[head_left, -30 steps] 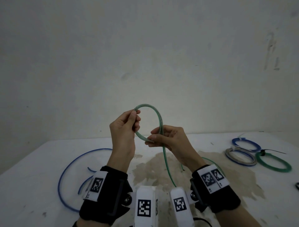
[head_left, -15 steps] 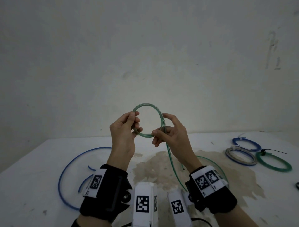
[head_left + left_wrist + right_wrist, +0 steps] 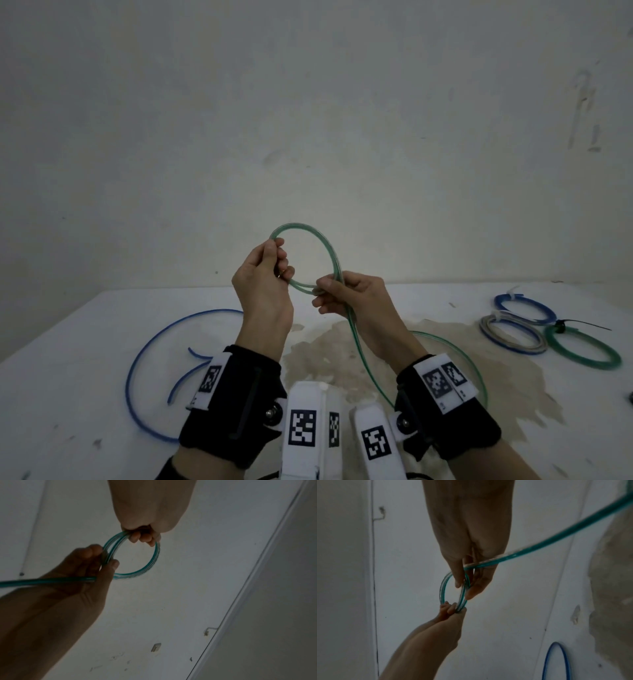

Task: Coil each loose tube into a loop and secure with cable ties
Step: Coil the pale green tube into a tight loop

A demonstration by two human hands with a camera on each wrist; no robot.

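Both hands hold a translucent green tube (image 3: 328,253) above the white table (image 3: 68,359). It forms a small loop of about two turns. My left hand (image 3: 279,262) pinches the loop's left side, fingers curled round the strands (image 3: 154,559). My right hand (image 3: 322,290) pinches the strands where they cross at the lower right (image 3: 462,596). The tube's loose tail (image 3: 363,363) drops from the right hand to the table and curves behind the right wrist. In the right wrist view the tail (image 3: 556,538) runs up to the right.
A loose blue tube (image 3: 144,349) lies in a wide arc on the table's left. At the right lie three tied coils: blue (image 3: 524,305), grey and blue (image 3: 510,334), and green (image 3: 582,349) with a black cable tie. A brownish stain (image 3: 325,359) marks the middle.
My right hand loosened its fingers, shifted along the tube and pinches the crossing again. The loop is a little wider and shows a second strand. The left hand stayed in place.
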